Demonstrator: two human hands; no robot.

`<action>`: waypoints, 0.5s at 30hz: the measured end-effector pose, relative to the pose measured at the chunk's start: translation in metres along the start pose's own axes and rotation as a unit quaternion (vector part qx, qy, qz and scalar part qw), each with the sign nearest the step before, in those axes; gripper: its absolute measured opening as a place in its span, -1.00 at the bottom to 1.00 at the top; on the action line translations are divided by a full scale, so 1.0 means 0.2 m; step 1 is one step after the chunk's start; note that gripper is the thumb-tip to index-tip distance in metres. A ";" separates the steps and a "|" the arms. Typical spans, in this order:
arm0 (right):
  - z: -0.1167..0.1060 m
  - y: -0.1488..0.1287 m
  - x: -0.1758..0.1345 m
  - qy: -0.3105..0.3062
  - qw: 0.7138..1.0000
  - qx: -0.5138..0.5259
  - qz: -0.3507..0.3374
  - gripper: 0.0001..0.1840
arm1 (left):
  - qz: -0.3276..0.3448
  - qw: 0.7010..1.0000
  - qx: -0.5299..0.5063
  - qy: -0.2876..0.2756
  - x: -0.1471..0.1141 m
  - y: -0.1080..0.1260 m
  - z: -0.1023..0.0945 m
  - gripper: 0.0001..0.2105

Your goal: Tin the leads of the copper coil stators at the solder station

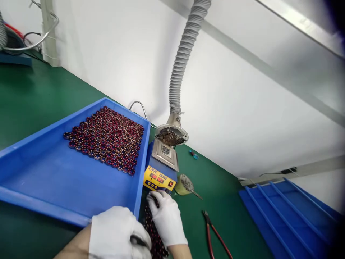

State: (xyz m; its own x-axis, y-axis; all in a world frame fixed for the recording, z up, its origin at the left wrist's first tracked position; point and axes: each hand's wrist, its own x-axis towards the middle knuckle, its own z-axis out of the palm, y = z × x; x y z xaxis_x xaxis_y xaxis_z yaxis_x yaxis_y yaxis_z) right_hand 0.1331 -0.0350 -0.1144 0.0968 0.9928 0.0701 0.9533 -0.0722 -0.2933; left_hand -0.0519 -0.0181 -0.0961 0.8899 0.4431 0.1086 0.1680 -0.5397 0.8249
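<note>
Both of my hands wear white gloves. My left hand (121, 235) is closed near the blue tray's front corner, and a small dark piece (137, 240) shows between thumb and fingers, probably a ring coil. My right hand (167, 217) reaches over a loose heap of small ring coils (154, 235) in front of the solder pot, with fingers curled in at its far end; what they pinch is hidden. In the blue tray (67, 183), many wire-wound ring coils (110, 140), dark with red and copper windings, lie packed in rows toward the back.
Just beyond my right hand stands a blue and yellow solder pot (159, 178) under a grey extraction hose (184, 54). A small dish with a flat tool (187, 183) sits beside it. Red-handled cutters (212, 233) lie to the right, before a blue ribbed tray (285, 216).
</note>
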 end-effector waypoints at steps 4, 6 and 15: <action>0.14 0.01 -0.06 -0.012 0.992 -0.108 0.062 -0.69 | -0.025 0.999 -0.026 0.018 0.00 0.02 0.00 -0.82; 0.19 -0.01 -0.05 -0.001 0.991 -0.109 0.081 -0.71 | -0.039 0.999 -0.019 0.020 0.00 0.02 0.01 -0.80; -0.05 0.06 0.02 0.116 0.881 0.448 0.096 -0.87 | -0.081 0.978 0.163 0.103 0.04 0.04 0.04 -0.84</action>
State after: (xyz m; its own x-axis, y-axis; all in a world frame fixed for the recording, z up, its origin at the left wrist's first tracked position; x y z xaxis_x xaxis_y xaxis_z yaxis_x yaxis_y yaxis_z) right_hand 0.1476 -0.0325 -0.1078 0.3867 0.9168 0.0999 0.3140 -0.0291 -0.9490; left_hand -0.0394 -0.0253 -0.0925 0.7421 0.6579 0.1284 0.4556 -0.6356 0.6232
